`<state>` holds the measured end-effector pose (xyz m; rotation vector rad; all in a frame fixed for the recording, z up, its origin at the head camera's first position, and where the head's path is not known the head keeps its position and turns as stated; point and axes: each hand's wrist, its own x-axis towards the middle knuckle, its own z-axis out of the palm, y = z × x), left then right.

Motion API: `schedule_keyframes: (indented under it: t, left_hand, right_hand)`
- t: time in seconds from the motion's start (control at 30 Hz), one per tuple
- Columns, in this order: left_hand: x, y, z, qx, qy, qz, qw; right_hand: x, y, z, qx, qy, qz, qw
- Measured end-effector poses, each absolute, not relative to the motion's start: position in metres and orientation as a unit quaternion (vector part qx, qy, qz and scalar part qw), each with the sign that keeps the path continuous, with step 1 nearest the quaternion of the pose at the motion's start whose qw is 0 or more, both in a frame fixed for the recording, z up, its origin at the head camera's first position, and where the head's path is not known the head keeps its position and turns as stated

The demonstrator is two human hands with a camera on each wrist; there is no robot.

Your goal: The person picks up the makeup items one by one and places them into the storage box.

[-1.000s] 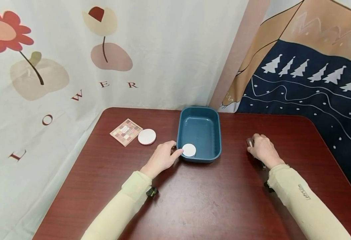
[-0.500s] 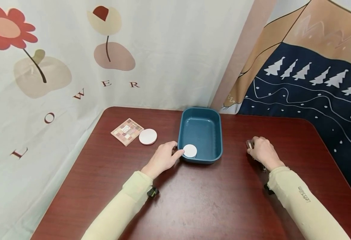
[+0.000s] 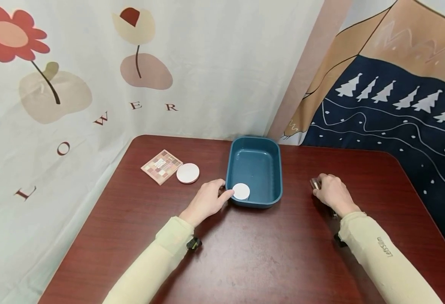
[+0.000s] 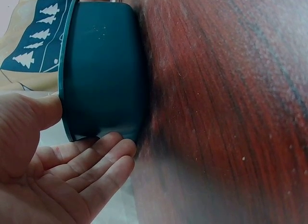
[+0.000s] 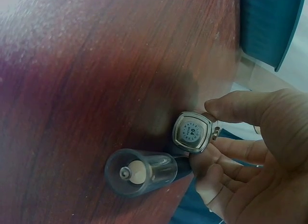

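Note:
My left hand [image 3: 206, 200] grips the near left corner of a blue plastic bin [image 3: 277, 169], thumb over the rim and fingers along the outer wall [image 4: 103, 65]. Inside that corner is a round white lid-like disc [image 3: 241, 191]. Over to the right, my right hand [image 3: 333, 193] pinches a lipstick [image 5: 192, 132] between thumb and fingers; its squarish metallic end, labelled 04, faces the wrist camera. Just beside it, a clear-capped cosmetic bottle [image 5: 142, 172] lies on the table, mostly hidden under the hand in the head view.
An eyeshadow palette [image 3: 161, 167] and a round white compact [image 3: 188, 173] lie at the back left of the dark red table [image 3: 268, 253]. Printed curtains [image 3: 215, 76] hang behind the table's far edge. The bin stands near that edge.
The lipstick end in my right hand has shifted slightly to the left. The left hand keeps its place on the bin; the whole head view has moved a little.

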<state>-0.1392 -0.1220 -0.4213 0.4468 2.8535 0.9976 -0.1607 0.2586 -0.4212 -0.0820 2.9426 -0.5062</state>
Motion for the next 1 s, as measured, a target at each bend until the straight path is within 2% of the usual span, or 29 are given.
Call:
schedule_keyframes:
  t: [1.0]
  left_hand:
    - [-0.139,-0.122,-0.421,0.14,0.935,0.322,0.048]
  right_hand:
    - [-0.156,0.235,-0.399,-0.064,0.979,-0.194,0.005]
